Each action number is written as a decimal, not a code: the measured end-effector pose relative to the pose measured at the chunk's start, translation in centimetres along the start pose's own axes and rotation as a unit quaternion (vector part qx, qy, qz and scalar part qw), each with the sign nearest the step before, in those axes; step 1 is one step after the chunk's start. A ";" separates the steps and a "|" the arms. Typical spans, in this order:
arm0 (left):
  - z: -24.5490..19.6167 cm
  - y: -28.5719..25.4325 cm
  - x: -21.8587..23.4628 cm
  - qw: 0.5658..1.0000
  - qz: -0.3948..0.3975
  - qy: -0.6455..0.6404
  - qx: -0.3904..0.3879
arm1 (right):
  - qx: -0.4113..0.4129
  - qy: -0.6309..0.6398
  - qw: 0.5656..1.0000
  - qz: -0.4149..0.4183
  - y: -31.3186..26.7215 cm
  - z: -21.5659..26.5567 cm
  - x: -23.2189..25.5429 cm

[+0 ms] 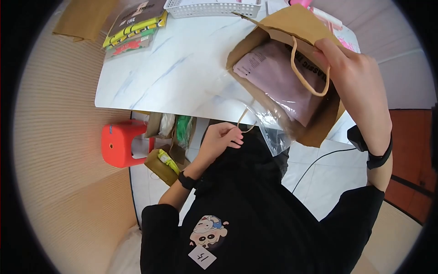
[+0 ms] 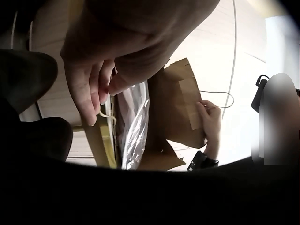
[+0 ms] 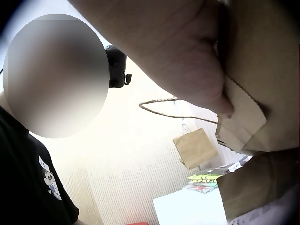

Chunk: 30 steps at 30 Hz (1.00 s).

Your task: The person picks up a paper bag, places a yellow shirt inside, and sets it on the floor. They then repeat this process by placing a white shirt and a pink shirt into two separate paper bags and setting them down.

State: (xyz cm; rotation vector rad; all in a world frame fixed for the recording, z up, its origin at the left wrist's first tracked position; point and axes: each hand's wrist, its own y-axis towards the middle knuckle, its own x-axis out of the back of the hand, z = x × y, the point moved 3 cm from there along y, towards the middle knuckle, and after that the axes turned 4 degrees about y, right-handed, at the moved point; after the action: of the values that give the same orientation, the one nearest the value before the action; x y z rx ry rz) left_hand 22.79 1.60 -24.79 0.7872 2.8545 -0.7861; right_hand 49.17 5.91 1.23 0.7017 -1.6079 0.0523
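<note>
A brown paper bag (image 1: 299, 20) lies tilted on the table's near right side, its mouth turned toward me. Inside is a pink folded item (image 1: 264, 73) in clear plastic with dark lettering; a clear plastic flap (image 1: 276, 139) spills over the bag's near rim. My right hand (image 1: 358, 75) grips the bag's far right rim, beside one rope handle (image 1: 297, 75). In the right wrist view, its thumb presses the paper edge (image 3: 243, 112). At the table's near edge, my left hand (image 1: 221, 140) pinches the other rope handle (image 1: 246, 129) between thumb and fingers.
Packaged items (image 1: 134, 27) are stacked at the table's back left, near a folded brown paper bag (image 1: 86, 20). Behind stands a white basket (image 1: 212, 10). Below left are a red stool (image 1: 117, 145) and paper bags with packages (image 1: 162, 169). A black cable (image 1: 315, 162) crosses the floor.
</note>
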 end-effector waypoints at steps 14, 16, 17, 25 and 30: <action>1.5 0.9 -0.6 0.995 -0.056 0.001 -0.081 | 0.017 0.023 1.000 0.013 -0.7 1.5 0.5; -2.2 0.1 -0.8 0.988 -0.039 0.004 -0.151 | 0.011 0.024 0.999 0.033 -0.2 1.7 0.4; -4.9 -0.5 -1.1 0.975 -0.023 0.006 -0.221 | 0.008 0.025 0.998 0.050 0.0 1.9 0.4; -25.9 -2.9 -1.0 0.901 0.211 -0.184 -0.331 | 0.068 0.066 0.995 -0.032 6.0 3.8 3.4; -35.3 -7.5 -2.7 0.930 0.150 -0.117 -0.314 | 0.094 0.106 0.990 -0.022 8.7 5.7 5.2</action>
State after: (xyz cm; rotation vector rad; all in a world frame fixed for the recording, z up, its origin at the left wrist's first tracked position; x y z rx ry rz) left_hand 23.50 12.39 9.72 0.9082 2.4423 0.0802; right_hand 40.12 8.48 8.09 0.8484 -1.3941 0.2419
